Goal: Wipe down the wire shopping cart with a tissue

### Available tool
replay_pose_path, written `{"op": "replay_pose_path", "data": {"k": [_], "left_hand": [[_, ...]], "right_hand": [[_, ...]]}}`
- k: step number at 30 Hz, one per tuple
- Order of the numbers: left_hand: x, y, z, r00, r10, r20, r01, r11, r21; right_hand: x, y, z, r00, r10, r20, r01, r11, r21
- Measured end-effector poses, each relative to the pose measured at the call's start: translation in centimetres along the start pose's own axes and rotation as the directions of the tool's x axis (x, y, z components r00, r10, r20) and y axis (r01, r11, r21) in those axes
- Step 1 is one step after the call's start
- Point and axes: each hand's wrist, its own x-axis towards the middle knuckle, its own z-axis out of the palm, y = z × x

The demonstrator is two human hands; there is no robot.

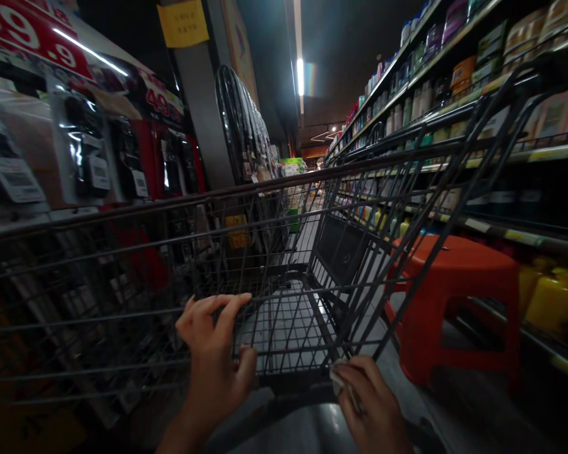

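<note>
The right hand [376,403] partly hides a pale wad [337,377]; writing on the yellow sign [183,24] is illegible.

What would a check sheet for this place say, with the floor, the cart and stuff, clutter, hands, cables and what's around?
Surface: grey floor, shiny in places, partly seen through the wire cart.
Job's things: the cart, and a small pale wad; cloth or paper, cannot tell.
Clutter: red stool beside the cart.
Left hand: open, fingers bent, near the cart's side; touching or not, cannot tell.
Right hand: closed on the pale wad, by the cart's lower edge.
Cables: nothing seen.
Surroundings: hanging packs on the left, shelves of bottles on the right, a lit lamp overhead; rather dark.
</note>
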Motion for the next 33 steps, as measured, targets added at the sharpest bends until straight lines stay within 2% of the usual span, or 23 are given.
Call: {"op": "replay_pose_path", "data": {"k": [2, 5, 9, 11, 14, 18, 25, 29, 33], "left_hand": [[0.1, 0.1, 0.0, 1.0, 0.002, -0.013, -0.002, 1.0, 0.013], [0.2, 0.2, 0.0, 1.0, 0.0, -0.028, 0.001, 0.999, 0.051], [-0.2, 0.1, 0.0, 1.0, 0.005, -0.017, -0.003, 0.996, 0.086], [-0.7, -0.1, 0.1, 1.0, 0.013, -0.021, -0.01, 0.995, 0.102], [-1.4, 0.1, 0.2, 0.998, 0.04, -0.048, -0.034, 0.991, 0.133], [-1.7, 1.2, 0.2, 0.999, 0.022, -0.041, -0.016, 0.988, 0.152], [-0.6, 3.6, 0.4, 1.0, -0.018, -0.013, 0.021, 0.976, 0.216], [0.0, 4.0, 0.1, 0.997, -0.071, 0.006, 0.067, 0.955, 0.29], [0.0, 4.2, 0.0, 0.999, -0.039, 0.009, 0.035, 0.954, 0.297]], "right_hand": [[0.8, 0.1, -1.2, 0.999, -0.02, -0.035, 0.02, 1.0, -0.015], [3.4, 0.0, -3.7, 0.985, -0.053, -0.167, 0.037, 0.995, -0.096], [8.0, -0.3, -6.7, 0.921, -0.109, -0.375, 0.003, 0.962, -0.272], [9.9, -0.3, -7.4, 0.892, -0.117, -0.437, -0.017, 0.957, -0.291], [11.6, -0.2, -7.2, 0.891, -0.116, -0.438, -0.006, 0.963, -0.269], [11.0, -0.1, -5.8, 0.915, -0.112, -0.387, 0.028, 0.976, -0.218], [7.9, 0.6, -3.1, 0.944, 0.015, -0.329, -0.04, 0.997, -0.067], [6.3, 0.9, -1.9, 0.951, 0.105, -0.291, -0.11, 0.994, 0.001], [4.5, 1.2, -1.2, 0.97, 0.153, -0.189, -0.146, 0.988, 0.047]]}}
